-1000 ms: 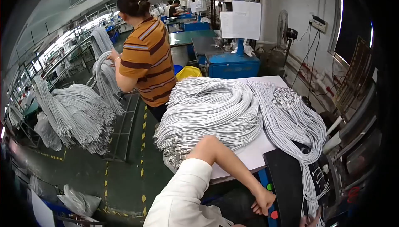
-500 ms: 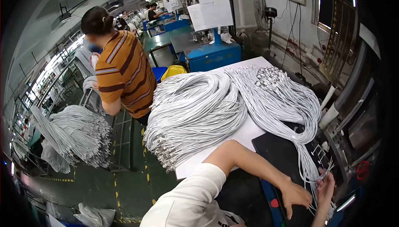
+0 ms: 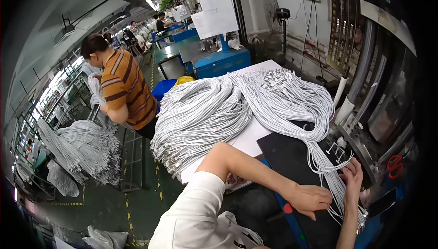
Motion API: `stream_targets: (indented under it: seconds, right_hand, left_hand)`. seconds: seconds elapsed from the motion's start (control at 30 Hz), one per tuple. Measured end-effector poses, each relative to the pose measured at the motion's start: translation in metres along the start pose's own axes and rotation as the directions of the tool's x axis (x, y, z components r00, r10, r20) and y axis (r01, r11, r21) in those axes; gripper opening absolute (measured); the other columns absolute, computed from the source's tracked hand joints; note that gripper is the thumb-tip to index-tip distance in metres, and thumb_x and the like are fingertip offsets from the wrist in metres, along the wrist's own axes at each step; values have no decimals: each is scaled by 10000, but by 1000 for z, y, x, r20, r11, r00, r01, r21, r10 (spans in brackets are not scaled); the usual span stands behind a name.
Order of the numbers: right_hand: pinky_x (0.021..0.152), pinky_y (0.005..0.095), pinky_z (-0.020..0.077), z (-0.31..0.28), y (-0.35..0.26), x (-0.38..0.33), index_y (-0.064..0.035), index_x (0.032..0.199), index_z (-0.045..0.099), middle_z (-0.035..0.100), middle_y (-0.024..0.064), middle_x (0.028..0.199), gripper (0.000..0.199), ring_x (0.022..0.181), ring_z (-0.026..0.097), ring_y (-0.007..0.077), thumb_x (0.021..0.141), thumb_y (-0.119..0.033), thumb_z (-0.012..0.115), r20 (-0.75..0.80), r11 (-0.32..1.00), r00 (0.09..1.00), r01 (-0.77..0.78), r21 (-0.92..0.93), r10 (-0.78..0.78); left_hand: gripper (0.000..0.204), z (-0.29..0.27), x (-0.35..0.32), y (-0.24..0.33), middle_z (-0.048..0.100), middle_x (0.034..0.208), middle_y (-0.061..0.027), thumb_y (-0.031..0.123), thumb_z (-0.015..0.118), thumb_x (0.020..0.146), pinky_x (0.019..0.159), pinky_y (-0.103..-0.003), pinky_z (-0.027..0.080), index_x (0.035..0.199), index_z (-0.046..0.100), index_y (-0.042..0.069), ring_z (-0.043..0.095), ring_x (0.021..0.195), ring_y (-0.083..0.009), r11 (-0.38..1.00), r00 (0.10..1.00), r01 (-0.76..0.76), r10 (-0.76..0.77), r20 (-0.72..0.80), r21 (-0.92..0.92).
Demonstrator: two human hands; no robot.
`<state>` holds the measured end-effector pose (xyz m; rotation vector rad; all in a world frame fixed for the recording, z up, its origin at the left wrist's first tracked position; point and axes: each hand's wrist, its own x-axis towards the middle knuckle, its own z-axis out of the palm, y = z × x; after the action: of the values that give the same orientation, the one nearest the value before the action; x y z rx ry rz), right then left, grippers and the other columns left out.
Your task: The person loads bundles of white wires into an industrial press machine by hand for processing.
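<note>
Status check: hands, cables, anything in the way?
Left hand left of white cables, right hand on their right; grip unclear. Cables trail over black pad. Pronged fixture near right hand, possibly in the way.

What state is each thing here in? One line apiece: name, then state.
Left hand: palm down, fingers bent, at the trailing cables
Right hand: fingers curled at those cables; grip firmness unclear
Left cable bundle: looped, heaped on the table
Right cable bundle: looped, ends trailing
Black mat: flat, partly covered
Fan: upright; running, cannot tell
</note>
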<state>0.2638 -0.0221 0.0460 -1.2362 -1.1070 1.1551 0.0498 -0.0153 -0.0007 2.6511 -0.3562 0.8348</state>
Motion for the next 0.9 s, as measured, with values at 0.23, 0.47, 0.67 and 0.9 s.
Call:
stream_targets:
  seconds: [0.23, 0.47, 0.67, 0.9]
  right_hand:
    - [992, 323, 486, -46, 47, -24, 17, 1499, 435, 586, 162, 1379, 607, 1169, 615, 204, 949, -136, 642, -168, 995, 982, -71, 73, 82]
    - [1108, 378, 444, -21, 60, -28, 33, 1469, 464, 555, 197, 1437, 539, 1339, 554, 289, 957, -43, 610, -248, 900, 919, 195, -389, -306]
    - [1041, 369, 497, -10, 46, -28, 10, 1394, 562, 653, 181, 1333, 468, 1224, 649, 276, 933, -14, 639, -339, 755, 870, 56, -653, -358]
    - [1072, 357, 475, -13, 37, -40, 10, 1383, 575, 654, 165, 1334, 443, 1253, 630, 256, 947, -16, 643, -367, 756, 824, 107, -646, -431]
  left_hand:
    - [364, -58, 28, 73, 673, 1012, -177, 295, 765, 909, 882, -397, 537, 1037, 661, -30, 663, 946, -327, 745, 921, 295, -389, -30, -598]
    - [240, -147, 32, 127, 716, 1039, -134, 163, 618, 1047, 805, -326, 516, 1097, 674, -66, 696, 895, -213, 146, 901, 38, -434, -30, -989]
    - [686, -191, 51, 139, 609, 1306, -281, 464, 347, 1112, 1036, -421, 450, 1319, 557, -156, 603, 1181, -330, -188, 977, -119, -198, -81, -975]
    - [789, -187, 63, 108, 609, 1280, -286, 573, 330, 1089, 998, -422, 460, 1306, 558, -150, 618, 1113, -334, -338, 982, -100, -182, -39, -936]
